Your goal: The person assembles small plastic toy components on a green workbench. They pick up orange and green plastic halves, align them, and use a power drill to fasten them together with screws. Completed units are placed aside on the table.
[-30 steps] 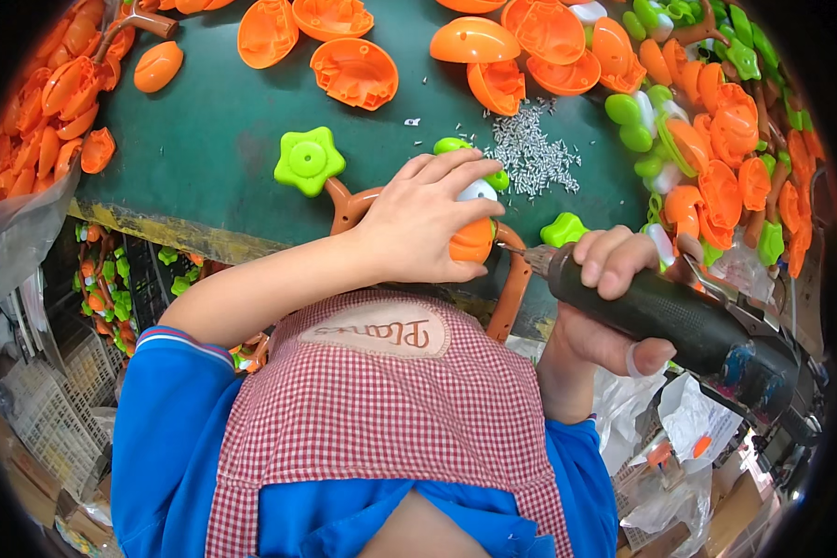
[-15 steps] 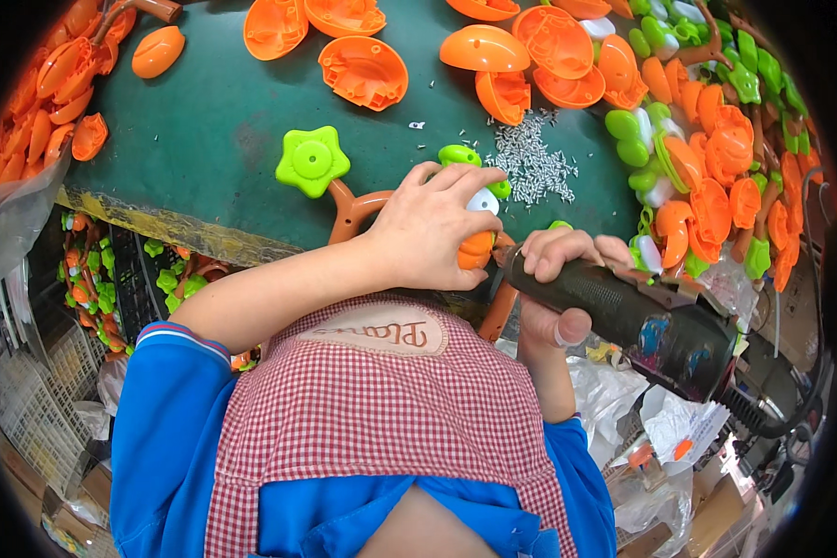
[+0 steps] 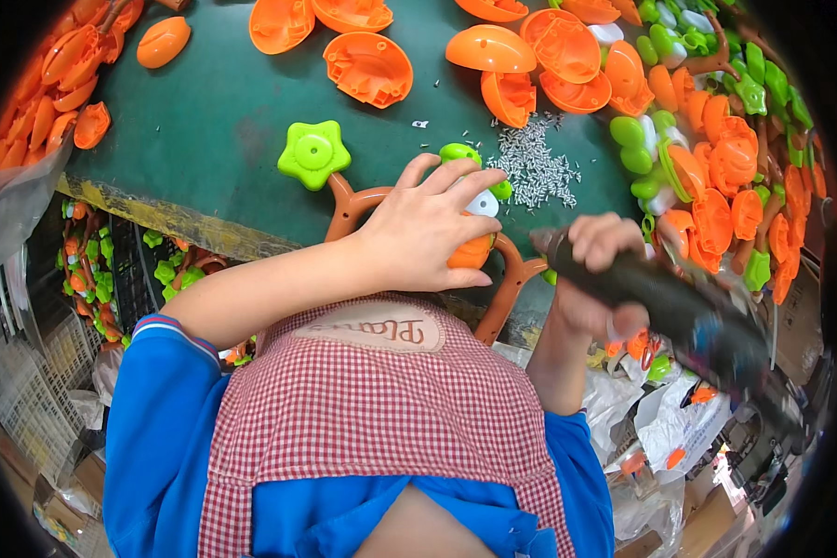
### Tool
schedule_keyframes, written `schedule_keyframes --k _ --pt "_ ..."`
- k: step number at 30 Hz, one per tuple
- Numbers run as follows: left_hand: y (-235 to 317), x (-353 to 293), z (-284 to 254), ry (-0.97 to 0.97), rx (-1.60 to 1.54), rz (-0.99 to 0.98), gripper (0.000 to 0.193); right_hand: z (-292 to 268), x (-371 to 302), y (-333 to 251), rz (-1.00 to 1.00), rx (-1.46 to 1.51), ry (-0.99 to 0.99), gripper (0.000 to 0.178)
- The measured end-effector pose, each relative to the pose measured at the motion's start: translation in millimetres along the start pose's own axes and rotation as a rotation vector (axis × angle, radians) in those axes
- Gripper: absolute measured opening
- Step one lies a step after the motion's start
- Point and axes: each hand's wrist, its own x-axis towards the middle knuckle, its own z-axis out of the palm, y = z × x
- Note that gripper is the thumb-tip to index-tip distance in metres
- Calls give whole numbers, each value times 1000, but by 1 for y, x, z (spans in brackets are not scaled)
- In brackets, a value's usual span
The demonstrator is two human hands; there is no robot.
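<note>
My left hand (image 3: 423, 228) grips a plastic toy assembly by its orange rounded piece (image 3: 474, 252), at the near table edge. From it run curved brown branches (image 3: 506, 296), one ending in a lime-green star knob (image 3: 312, 155). Around my fingertips show a white disc (image 3: 482, 205) and a green piece (image 3: 459, 152); my palm hides the middle. To the right, my right hand (image 3: 600, 270) is wrapped round a black electric screwdriver (image 3: 693, 321), blurred by motion. Its tip points left, apart from the branch end. Small silver screws (image 3: 538, 167) lie heaped just beyond.
Orange half-shells (image 3: 369, 71) lie along the far side of the green tabletop (image 3: 205, 139). Piles of orange parts (image 3: 74, 60) at left and mixed green, white and orange parts (image 3: 716, 214) at right flank it. Crates (image 3: 65, 363) and plastic bags (image 3: 614, 409) sit below.
The screwdriver in my right hand has drawn back to the right, off the assembly, uncovering the brown branch end. My left hand keeps its hold almost unmoved.
</note>
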Motion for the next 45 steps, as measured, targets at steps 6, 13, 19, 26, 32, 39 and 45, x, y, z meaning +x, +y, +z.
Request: schedule_keyframes --k 6,13,19,26,32,39,45 --pt "-11 7 2 81 -55 61 23 -8 -4 27 4 -109 139 87" --pt "-5 27 11 188 -13 165 18 18 13 -28 -124 156 -75 76" --pt "-4 24 2 237 128 293 14 15 8 -32 -110 123 -133 83" --pt "4 9 -3 285 89 226 12 43 1 -31 -93 33 -114 92" --pt "-7 -23 -25 -69 -92 46 74 61 -22 -38 -47 108 -50 93" --pt "-15 -27 -17 -112 -114 1 61 71 -28 -36 2 11 -313 79" --pt "-15 -25 -16 -134 -120 -12 60 66 -31 -13 41 -121 -443 84"
